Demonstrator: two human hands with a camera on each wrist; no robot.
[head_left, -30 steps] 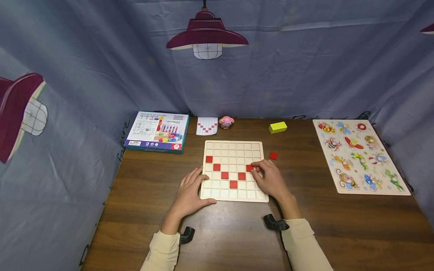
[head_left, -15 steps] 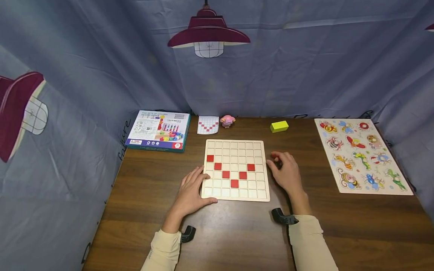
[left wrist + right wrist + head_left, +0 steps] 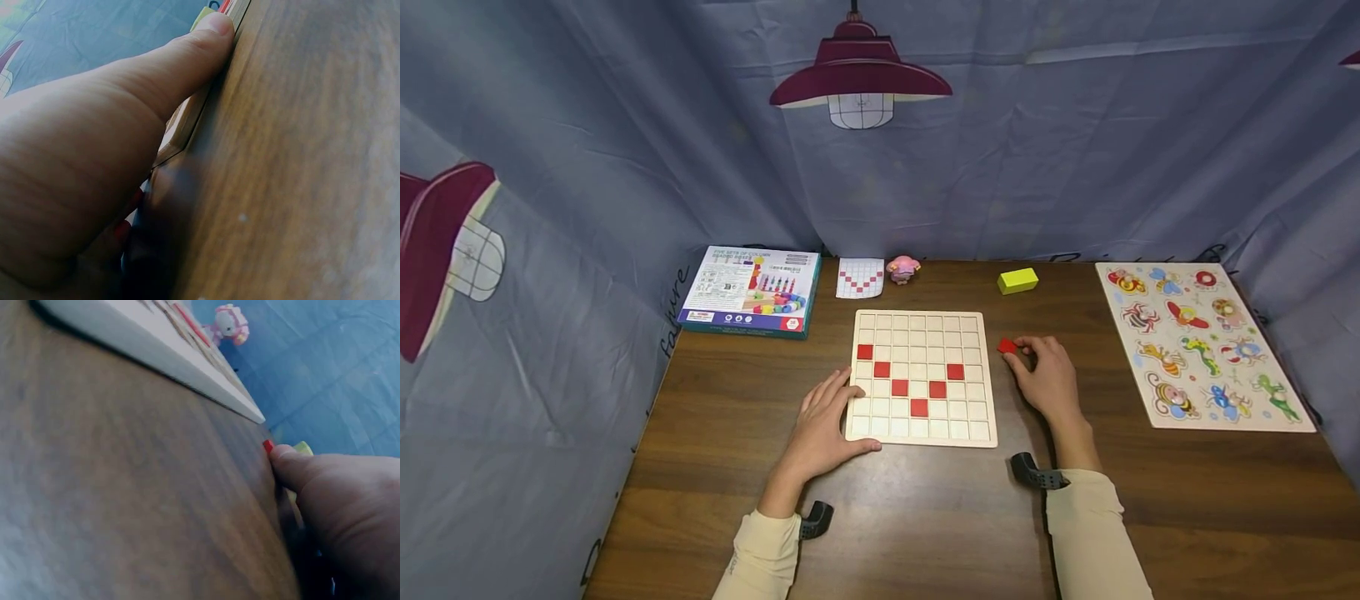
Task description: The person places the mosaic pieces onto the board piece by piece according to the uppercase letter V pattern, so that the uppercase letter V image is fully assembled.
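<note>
Now right hand point(image 3: 1047, 377) fingers pinch the red tile point(image 3: 1007, 346) just beside the board's point(image 3: 922, 321) right edge

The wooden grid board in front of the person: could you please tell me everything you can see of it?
The wooden grid board is a pale, square slab with rounded corners, divided into small square cells. It lies flat on the brown table. Six red tiles sit in cells, forming an unfinished V. The left hand rests on its near-left corner, the thumb along the near edge. The right hand is clear of it, beside a loose red tile.
</note>
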